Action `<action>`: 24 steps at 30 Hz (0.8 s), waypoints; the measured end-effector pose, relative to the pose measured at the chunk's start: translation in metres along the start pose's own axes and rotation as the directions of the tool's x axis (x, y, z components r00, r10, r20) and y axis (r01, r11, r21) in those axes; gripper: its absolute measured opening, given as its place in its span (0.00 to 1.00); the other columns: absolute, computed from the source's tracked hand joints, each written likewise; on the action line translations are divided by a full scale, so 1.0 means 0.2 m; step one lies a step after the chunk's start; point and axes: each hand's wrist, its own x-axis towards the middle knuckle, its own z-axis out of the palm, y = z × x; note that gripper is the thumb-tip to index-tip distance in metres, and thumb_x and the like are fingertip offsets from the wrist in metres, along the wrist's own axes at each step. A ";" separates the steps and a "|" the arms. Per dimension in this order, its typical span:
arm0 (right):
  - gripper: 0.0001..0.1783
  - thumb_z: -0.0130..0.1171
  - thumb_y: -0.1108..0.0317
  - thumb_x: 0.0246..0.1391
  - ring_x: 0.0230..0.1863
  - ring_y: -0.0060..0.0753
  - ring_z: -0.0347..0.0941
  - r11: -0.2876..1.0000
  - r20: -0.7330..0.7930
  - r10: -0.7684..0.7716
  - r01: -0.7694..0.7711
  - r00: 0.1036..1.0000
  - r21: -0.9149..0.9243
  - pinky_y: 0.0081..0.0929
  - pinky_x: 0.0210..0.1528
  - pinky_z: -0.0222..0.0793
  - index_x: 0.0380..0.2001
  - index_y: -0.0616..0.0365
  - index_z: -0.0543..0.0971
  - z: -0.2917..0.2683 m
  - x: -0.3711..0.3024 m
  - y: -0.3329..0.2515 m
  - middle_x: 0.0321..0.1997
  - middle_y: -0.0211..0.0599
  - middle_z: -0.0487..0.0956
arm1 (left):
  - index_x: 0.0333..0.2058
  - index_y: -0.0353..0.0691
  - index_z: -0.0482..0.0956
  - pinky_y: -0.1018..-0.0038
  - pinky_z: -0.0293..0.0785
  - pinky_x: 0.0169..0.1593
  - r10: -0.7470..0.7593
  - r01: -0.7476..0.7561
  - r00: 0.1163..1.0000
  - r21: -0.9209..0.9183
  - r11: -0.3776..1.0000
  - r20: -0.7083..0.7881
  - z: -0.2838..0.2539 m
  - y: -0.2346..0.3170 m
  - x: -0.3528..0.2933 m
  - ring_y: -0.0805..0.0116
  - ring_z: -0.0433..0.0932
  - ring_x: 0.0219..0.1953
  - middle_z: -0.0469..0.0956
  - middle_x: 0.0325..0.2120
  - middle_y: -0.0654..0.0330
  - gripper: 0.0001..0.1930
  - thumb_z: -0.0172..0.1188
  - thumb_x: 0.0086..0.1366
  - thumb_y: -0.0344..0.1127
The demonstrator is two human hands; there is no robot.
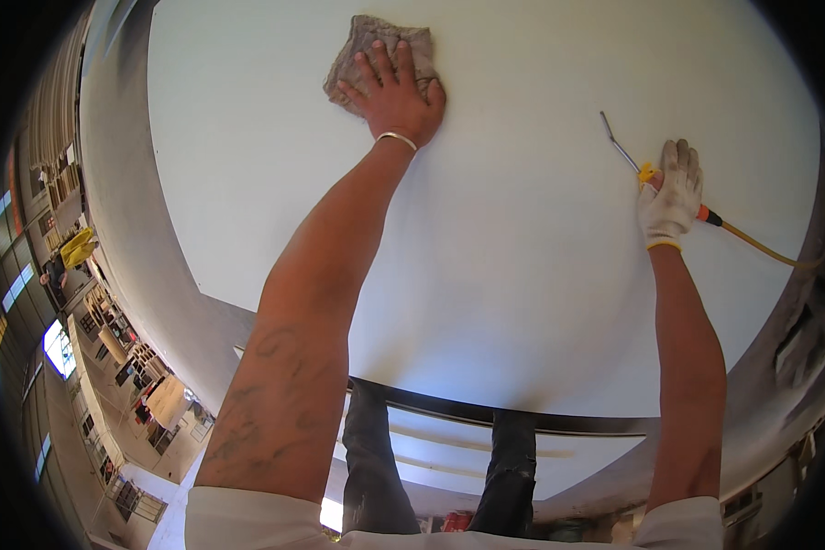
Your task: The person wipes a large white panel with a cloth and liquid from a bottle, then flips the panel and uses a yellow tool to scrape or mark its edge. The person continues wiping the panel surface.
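Note:
My bare left hand lies flat with its fingers spread on a crumpled grey-brown rag near the far edge of a large white panel. A pale bracelet circles that wrist. On the right, my right hand, in a white knit glove with a yellow cuff, is closed around an air blow gun. Its thin bent metal nozzle points far and to the left over the panel. The gun's handle is mostly hidden beneath the glove.
A yellow hose runs from the gun's orange and black fitting toward the panel's right edge. A dark rail borders the near side, close to my legs. Far left, the workshop holds stacked boards, a yellow item and cluttered shelving.

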 end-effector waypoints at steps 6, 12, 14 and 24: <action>0.40 0.65 0.69 0.52 0.75 0.47 0.59 0.998 -0.007 0.064 -0.064 0.998 0.003 0.46 0.74 0.58 0.69 0.50 0.65 0.19 -0.13 0.33 0.72 0.39 0.68 | 0.80 0.51 0.46 0.29 0.26 0.75 0.011 -0.012 1.000 0.058 0.998 0.026 0.00 -0.15 -0.07 0.42 0.33 0.83 0.39 0.82 0.51 0.44 0.47 0.71 0.58; 0.38 0.60 0.70 0.51 0.74 0.46 0.60 0.999 -0.015 -0.014 0.014 1.000 0.045 0.47 0.72 0.58 0.68 0.53 0.66 0.18 -0.15 0.36 0.72 0.39 0.67 | 0.81 0.51 0.45 0.27 0.31 0.75 -0.127 0.108 0.986 0.163 0.981 0.109 0.11 -0.35 0.07 0.40 0.34 0.82 0.38 0.82 0.50 0.44 0.45 0.72 0.60; 0.38 0.59 0.71 0.50 0.73 0.46 0.61 0.997 -0.014 -0.034 0.035 0.999 0.074 0.48 0.71 0.59 0.67 0.54 0.67 0.18 -0.15 0.37 0.71 0.40 0.68 | 0.80 0.50 0.45 0.25 0.32 0.74 -0.253 0.252 0.967 0.033 0.967 0.030 0.08 -0.26 0.24 0.38 0.35 0.82 0.38 0.82 0.49 0.43 0.44 0.73 0.62; 0.37 0.64 0.72 0.44 0.69 0.47 0.64 0.992 0.030 0.019 -0.023 0.999 0.121 0.48 0.70 0.60 0.62 0.55 0.70 0.09 -0.07 0.33 0.67 0.40 0.72 | 0.77 0.72 0.57 0.24 0.20 0.74 0.709 -0.700 0.631 -0.164 0.695 0.315 -0.15 0.62 0.00 0.39 0.32 0.82 0.43 0.82 0.54 0.39 0.54 0.69 0.64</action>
